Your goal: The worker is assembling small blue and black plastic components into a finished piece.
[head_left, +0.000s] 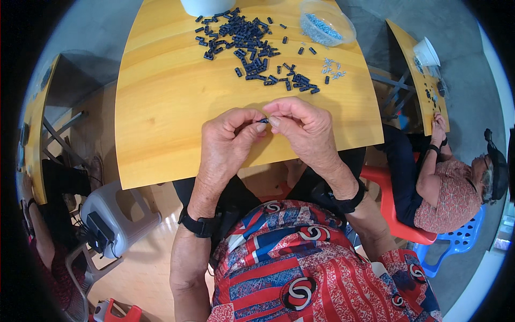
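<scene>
Just above the near part of the yellow wooden table (pixel 161 123), my two hands meet fingertip to fingertip. Between thumb and forefinger, my left hand (pixel 232 134) pinches a small black plastic piece (pixel 263 121). My right hand (pixel 303 126) closes thumb and forefinger at the right end of that piece; whether a small metal part is between them is hidden. Beyond the hands lies a loose heap of short black plastic pieces (pixel 247 35), some scattered toward me. Beside it on the right is a small spread of silvery metal parts (pixel 333 68).
A clear round tub (pixel 343 32) of small silvery parts stands at the far right, and a white container (pixel 206 5) at the far edge. Another person (pixel 450 188) sits at a table on the right; one more sits at the left. A grey stool (pixel 115 220) holds a black box.
</scene>
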The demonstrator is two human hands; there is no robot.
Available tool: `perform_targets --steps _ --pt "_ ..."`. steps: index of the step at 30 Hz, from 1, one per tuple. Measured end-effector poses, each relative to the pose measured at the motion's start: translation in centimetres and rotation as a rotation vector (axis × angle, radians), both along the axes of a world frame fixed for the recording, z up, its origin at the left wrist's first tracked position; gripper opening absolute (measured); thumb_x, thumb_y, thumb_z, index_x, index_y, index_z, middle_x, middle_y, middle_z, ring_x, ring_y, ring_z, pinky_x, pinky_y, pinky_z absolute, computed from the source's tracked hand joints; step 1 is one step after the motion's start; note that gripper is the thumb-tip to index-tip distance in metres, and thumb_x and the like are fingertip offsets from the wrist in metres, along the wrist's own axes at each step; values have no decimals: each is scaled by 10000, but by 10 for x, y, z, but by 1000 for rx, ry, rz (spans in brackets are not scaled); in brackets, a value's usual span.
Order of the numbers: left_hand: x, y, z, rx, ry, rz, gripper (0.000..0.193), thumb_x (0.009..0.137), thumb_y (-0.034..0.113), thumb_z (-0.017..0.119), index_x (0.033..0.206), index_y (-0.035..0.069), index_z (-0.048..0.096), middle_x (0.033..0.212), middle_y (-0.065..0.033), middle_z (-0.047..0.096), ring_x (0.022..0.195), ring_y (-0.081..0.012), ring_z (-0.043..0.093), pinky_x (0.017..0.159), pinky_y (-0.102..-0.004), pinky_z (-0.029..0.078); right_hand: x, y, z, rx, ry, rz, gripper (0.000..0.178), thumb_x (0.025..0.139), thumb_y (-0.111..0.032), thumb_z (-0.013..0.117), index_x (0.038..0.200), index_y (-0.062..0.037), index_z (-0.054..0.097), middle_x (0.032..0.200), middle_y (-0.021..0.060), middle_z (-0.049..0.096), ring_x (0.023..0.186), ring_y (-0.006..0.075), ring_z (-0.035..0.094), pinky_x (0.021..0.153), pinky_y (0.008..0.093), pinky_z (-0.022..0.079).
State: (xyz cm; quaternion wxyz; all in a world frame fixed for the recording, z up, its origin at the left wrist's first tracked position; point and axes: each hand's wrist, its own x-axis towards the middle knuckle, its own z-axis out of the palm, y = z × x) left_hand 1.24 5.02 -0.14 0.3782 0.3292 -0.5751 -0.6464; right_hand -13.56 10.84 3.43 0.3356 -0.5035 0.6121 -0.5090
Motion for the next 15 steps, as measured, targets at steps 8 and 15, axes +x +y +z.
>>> perform_targets --steps 8,15 --pt "1 0 -2 -32 -8 -7 93 822 -50 641 910 -30 661 800 -69 675 742 -111 652 687 -236 533 -2 -6 11 -3 179 119 129 825 23 586 928 -11 656 775 88 668 719 128 643 636 249 508" --pt "2 -1 0 -38 -30 -12 92 831 -52 633 917 -33 661 799 -71 675 742 -108 653 685 -234 540 4 -6 7 42 192 68 130 828 27 584 924 -16 659 744 68 664 660 99 618 590 238 494"
